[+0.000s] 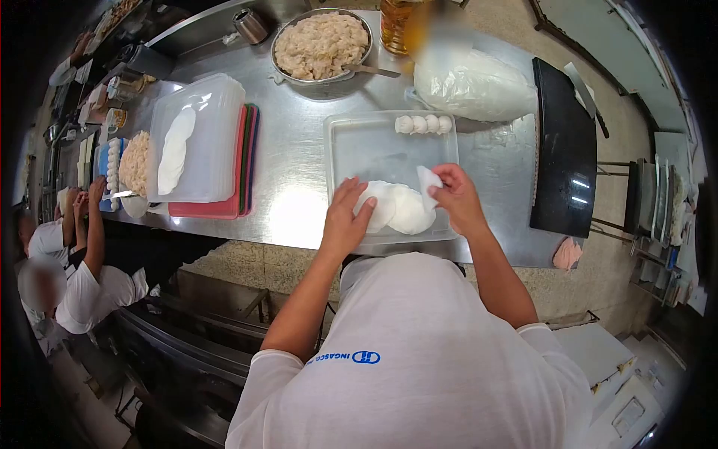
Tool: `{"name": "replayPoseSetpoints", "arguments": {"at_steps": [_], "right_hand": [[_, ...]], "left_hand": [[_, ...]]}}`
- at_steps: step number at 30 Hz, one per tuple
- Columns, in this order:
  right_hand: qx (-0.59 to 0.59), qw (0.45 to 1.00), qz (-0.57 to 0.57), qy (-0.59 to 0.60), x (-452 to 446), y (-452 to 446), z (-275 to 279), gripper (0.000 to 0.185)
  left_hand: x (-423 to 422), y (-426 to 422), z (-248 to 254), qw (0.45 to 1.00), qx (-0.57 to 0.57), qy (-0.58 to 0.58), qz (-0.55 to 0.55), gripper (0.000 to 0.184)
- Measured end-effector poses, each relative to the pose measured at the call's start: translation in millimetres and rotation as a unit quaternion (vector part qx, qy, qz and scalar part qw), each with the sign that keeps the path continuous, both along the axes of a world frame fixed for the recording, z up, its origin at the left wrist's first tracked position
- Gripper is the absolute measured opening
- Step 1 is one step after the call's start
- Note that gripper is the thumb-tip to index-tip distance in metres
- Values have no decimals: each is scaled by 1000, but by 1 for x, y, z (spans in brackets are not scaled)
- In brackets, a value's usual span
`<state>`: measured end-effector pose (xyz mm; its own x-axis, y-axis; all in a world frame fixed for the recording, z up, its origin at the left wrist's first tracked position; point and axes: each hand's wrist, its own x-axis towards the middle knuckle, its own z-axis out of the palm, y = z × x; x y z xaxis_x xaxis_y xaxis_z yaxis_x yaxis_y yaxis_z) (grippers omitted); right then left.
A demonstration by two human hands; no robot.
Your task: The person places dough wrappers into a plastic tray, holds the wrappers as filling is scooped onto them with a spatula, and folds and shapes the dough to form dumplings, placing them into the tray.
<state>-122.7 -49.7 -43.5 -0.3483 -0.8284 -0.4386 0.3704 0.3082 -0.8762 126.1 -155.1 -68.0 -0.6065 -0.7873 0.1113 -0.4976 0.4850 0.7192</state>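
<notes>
My right hand (458, 196) pinches a thin white dough wrapper (428, 184), lifted at the right side of a pile of wrappers (410, 211). The pile lies fanned out in a clear plastic tray (330, 150). Fingers stretched and apart, my left hand (348, 215) rests at the pile's left edge. In the tray's far right corner sits a short row of round white dumplings (423, 125).
Beyond the tray stand a bowl of pale minced filling (321, 45), a bulging plastic bag (479, 86) and a metal cup (250, 27). Left are a plastic box (213, 142) and cutting boards (247, 165); right, a black board (557, 150). Another person (90, 292) works far left.
</notes>
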Motion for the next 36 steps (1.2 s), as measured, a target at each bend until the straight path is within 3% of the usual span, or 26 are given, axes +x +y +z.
{"name": "replayPoseSetpoints", "arguments": {"at_steps": [1, 2, 3, 4, 6, 7, 8, 10, 13, 15, 18, 19, 22, 25, 28, 34, 36], "right_hand": [[-18, 994, 84, 73, 8, -14, 16, 31], [-37, 975, 166, 144, 20, -31, 38, 31], [-56, 944, 247, 214, 31, -46, 51, 30], [-117, 910, 260, 302, 35, -61, 56, 31], [-235, 808, 277, 464, 34, -103, 55, 32], [-257, 754, 223, 562, 28, -128, 50, 31], [-276, 688, 165, 651, 19, -155, 45, 30], [-150, 613, 194, 751, 5, -202, 54, 23], [26, 542, 277, 793, -18, -259, 31, 25], [61, 536, 325, 776, -34, -275, 31, 23], [90, 487, 372, 785, -51, -290, 73, 23], [97, 466, 384, 791, -53, -293, 90, 23], [-39, 463, 353, 812, -62, -298, 111, 26], [-52, 477, 384, 789, -71, -308, 76, 32], [-106, 543, 408, 726, -84, -314, 63, 39], [-27, 513, 382, 768, -96, -325, 58, 39], [-53, 527, 394, 751, -91, -323, 53, 39]], "left_hand": [[-10, 1, -1, 962, 237, 124, 59, 42], [-22, -1, -3, 850, 456, 238, 112, 49], [-28, -4, -3, 674, 639, 336, 156, 56], [-27, -13, 10, 605, 697, 361, 131, 73], [-29, -26, 20, 519, 709, 461, 122, 75], [-28, -32, 25, 472, 711, 507, 118, 77], [-27, -40, 35, 481, 698, 521, 101, 80], [-18, -55, 39, 465, 686, 556, 63, 78], [-11, -73, 39, 463, 658, 593, 40, 68], [-9, -82, 41, 490, 633, 596, 57, 60], [-4, -96, 36, 590, 604, 520, 131, 50], [-2, -99, 31, 574, 604, 533, 147, 47], [-6, -121, 16, 542, 602, 554, 194, 41], [-19, -143, 8, 530, 593, 559, 233, 39], [-32, -171, 0, 527, 590, 564, 239, 35], [-60, -204, -14, 507, 582, 571, 278, 39], [-69, -211, -20, 498, 584, 569, 294, 38]]}}
